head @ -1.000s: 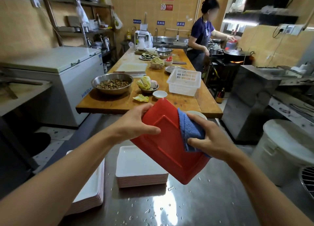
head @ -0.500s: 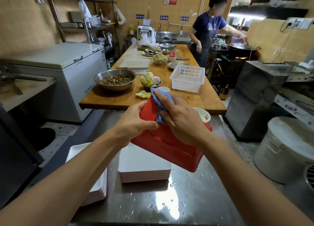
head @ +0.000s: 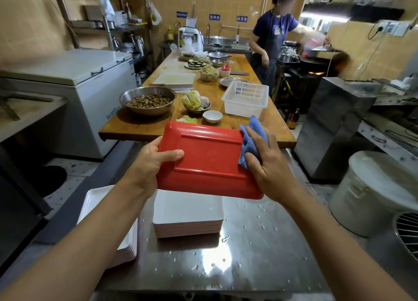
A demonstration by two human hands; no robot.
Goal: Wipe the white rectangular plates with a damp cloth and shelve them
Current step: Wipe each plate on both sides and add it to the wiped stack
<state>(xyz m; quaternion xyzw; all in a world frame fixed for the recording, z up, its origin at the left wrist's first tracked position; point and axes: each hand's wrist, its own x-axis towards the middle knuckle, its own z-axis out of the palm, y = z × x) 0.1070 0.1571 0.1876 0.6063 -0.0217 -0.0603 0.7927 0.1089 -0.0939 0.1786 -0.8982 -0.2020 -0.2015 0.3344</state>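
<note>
While steel counter [head: 260, 251] carries water drops and two plate stacks, wooden table [head: 267, 117] behind bears containers: steel bowl [head: 148, 100] full of brown nuts, white slotted basket [head: 245, 98] with contents not visible, small metal dish [head: 197, 107] with cabbage, small white bowl [head: 212, 116]. Centre stack [head: 187, 214] under held plate, second stack [head: 108, 223] at counter's left edge. Red-backed plate [head: 208, 158] held underside up above centre stack. Left hand [head: 150, 162] grips its left edge, thumb on top. Right hand [head: 269, 165] presses blue cloth [head: 251, 140] on right edge, fingers curled round cloth.
</note>
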